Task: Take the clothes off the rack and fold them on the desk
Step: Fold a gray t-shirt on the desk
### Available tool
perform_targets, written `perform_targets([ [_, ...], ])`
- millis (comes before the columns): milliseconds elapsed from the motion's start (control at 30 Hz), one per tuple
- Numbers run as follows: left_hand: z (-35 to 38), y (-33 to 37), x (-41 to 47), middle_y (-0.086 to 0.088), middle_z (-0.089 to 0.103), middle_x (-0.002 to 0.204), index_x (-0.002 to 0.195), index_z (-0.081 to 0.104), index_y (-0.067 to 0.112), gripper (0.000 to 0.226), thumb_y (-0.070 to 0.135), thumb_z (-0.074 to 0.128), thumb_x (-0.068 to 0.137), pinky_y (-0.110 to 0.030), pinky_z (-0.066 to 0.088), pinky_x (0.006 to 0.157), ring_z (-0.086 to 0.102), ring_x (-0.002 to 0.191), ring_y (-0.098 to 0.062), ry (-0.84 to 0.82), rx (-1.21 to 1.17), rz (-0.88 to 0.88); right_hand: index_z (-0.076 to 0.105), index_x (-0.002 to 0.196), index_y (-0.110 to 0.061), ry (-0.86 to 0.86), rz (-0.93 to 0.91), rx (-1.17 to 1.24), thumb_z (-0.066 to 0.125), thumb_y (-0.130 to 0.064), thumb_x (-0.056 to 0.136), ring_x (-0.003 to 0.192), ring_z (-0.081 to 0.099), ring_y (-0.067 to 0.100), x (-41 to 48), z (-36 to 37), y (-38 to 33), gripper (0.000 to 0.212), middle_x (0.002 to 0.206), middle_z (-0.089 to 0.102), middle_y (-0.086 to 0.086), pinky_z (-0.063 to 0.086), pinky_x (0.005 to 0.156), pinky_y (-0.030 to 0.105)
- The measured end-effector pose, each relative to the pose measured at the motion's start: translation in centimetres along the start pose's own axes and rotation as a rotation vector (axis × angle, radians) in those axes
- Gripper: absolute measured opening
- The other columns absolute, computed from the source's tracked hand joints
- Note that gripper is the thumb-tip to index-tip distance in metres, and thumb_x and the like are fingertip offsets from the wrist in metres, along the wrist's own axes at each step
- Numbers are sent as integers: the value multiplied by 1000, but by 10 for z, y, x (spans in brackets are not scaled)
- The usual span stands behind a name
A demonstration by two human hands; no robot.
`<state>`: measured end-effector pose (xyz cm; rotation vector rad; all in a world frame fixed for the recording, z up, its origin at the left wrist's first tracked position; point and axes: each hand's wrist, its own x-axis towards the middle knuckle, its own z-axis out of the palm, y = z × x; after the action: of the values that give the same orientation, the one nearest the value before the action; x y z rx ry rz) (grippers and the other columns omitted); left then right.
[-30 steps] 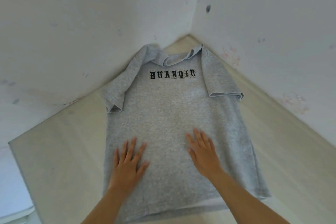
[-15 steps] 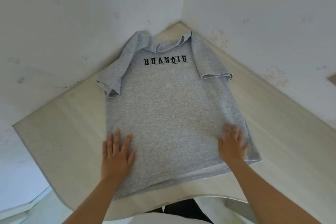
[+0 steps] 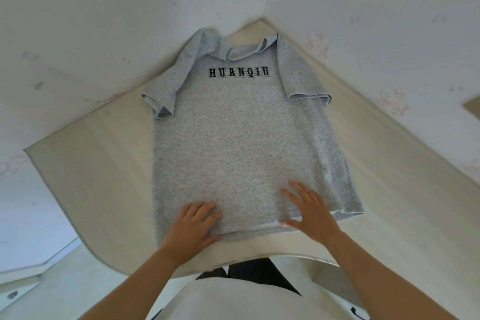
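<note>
A grey T-shirt [image 3: 241,138] with black letters HUANQIU lies flat, front up, on the pale wooden desk [image 3: 104,176], its collar toward the wall corner. Both short sleeves are folded in a little at the sides. My left hand [image 3: 193,226] rests on the shirt's bottom hem at the left, its fingertips curled down into the cloth. My right hand [image 3: 310,212] lies flat with spread fingers on the hem right of the middle, thumb along the hem edge.
The desk fills a corner between two white walls [image 3: 104,21] with faint pink prints. Its curved front edge [image 3: 259,260] is right before my body. A lighter floor or lower surface [image 3: 39,280] shows at the lower left.
Both hands have slid down and inward to the shirt's bottom hem. The right hand came in from the shirt's right edge, and the left fingers have curled.
</note>
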<state>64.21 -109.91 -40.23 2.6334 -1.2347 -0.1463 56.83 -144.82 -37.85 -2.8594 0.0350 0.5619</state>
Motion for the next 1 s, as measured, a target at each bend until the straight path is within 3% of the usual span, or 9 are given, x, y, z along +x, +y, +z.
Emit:
perform_targets([
  [133, -2, 8, 0, 1, 60, 108, 106, 65, 21, 25, 32, 51, 89, -34, 54, 84, 56, 97, -20, 96, -15, 33, 44, 141, -33, 133, -39, 68, 57, -48, 90, 141, 31, 19, -11, 4, -11, 55, 153, 34, -6, 36, 109, 45],
  [233, -3, 7, 0, 0, 62, 98, 94, 65, 17, 30, 11, 81, 69, -32, 56, 76, 62, 88, -22, 69, -21, -45, 47, 139, -32, 140, -59, 68, 43, -60, 87, 139, 34, 19, -12, 2, -20, 59, 149, 37, -4, 37, 108, 43],
  [333, -12, 12, 4, 4, 60, 99, 102, 61, 20, 26, 34, 68, 81, -33, 55, 78, 61, 89, -19, 38, -35, -100, 49, 136, -31, 142, -67, 59, 40, -66, 82, 137, 34, 16, -12, 6, -24, 64, 147, 39, -5, 32, 108, 41],
  [433, -18, 32, 13, 4, 62, 103, 106, 62, 21, 41, 52, 54, 80, -34, 55, 79, 60, 91, -17, -32, 49, -95, 53, 130, -28, 153, -136, 22, 46, -58, 87, 133, 40, 17, -10, 7, -25, 53, 143, 44, -4, 39, 104, 40],
  [533, -12, 47, 20, 2, 61, 98, 97, 65, 20, 24, 33, 69, 78, -30, 55, 74, 61, 85, -17, -25, 43, -55, 63, 118, -22, 214, -301, -42, 69, -31, 85, 114, 58, 18, -6, 7, -28, 35, 126, 59, -1, 54, 84, 34],
  [633, -9, 55, 24, 0, 63, 92, 90, 68, 16, 27, 20, 82, 67, -28, 56, 69, 62, 78, -16, -25, 75, -29, 69, 103, -18, 234, -409, -84, 78, -6, 72, 95, 63, 17, -1, 11, -28, 35, 110, 63, 0, 56, 68, 28],
  [733, -10, 67, 31, -1, 62, 87, 86, 66, 15, 22, 22, 75, 67, -28, 55, 61, 59, 73, -16, -9, 81, -46, 64, 106, -18, 178, -409, -41, 69, -16, 80, 99, 59, 19, 3, 6, -28, 26, 113, 58, 1, 54, 72, 30],
  [833, -13, 79, 42, -3, 61, 77, 77, 64, 13, 35, 11, 86, 50, -24, 49, 49, 57, 62, -16, -76, 133, -101, 61, 111, -19, 100, -378, -13, 59, -35, 85, 106, 51, 18, 5, 2, -33, 30, 118, 53, 0, 48, 82, 31],
  [1000, -14, 87, 53, -2, 54, 71, 78, 58, 12, 44, 3, 88, 47, -21, 43, 45, 53, 58, -15, -79, 87, -268, 61, 101, -18, 209, -333, -33, 67, -14, 75, 90, 58, 21, 6, 6, -41, 26, 104, 59, 1, 49, 71, 31],
])
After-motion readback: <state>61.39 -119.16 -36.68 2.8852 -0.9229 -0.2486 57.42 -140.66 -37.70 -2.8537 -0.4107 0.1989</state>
